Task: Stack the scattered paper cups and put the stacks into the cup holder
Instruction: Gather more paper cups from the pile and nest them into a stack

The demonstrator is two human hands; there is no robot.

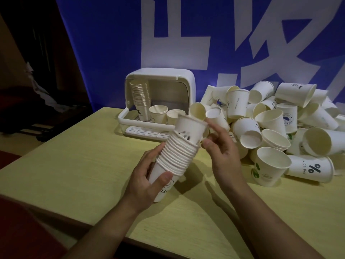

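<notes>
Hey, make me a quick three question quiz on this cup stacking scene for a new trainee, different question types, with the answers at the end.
1. True or false: the cup holder already contains a tall stack.
2. Which hand grips the base of the held stack? A) left hand B) right hand
3. Fill in: the loose cups are piled on the person's ____ side of the table.

Key: 1 true; 2 A; 3 right.
</notes>
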